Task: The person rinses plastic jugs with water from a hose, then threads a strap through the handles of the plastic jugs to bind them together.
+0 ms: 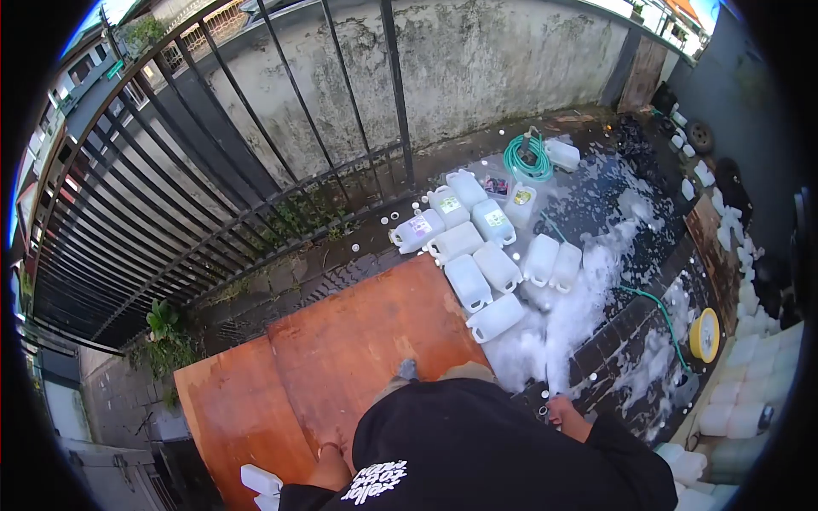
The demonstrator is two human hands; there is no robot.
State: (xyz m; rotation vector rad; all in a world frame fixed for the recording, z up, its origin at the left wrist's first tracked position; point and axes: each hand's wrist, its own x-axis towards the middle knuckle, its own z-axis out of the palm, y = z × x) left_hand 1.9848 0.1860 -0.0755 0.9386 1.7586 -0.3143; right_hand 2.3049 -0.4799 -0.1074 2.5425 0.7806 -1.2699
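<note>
My right hand (560,410) is low at the edge of a patch of white foam (558,341), beside small white caps on the wet ground. Its fingers look curled; whatever they hold, if anything, is too small to make out. My left hand (333,439) is over the orange-brown wooden boards (366,332), close to my body. Its fingers are partly hidden, so their grip does not show. Several whitish plastic jerrycans (467,281) lie on the ground beyond the boards, some with labels. Another white jerrycan (260,479) is at the boards' lower edge, left of my left hand.
A coiled green hose (528,158) lies near the wall, and a green hose length (660,305) crosses the foamy paving. A yellow-rimmed round basin (705,335) stands at right, near stacked jugs (737,417). A black metal fence (230,204) runs along the left.
</note>
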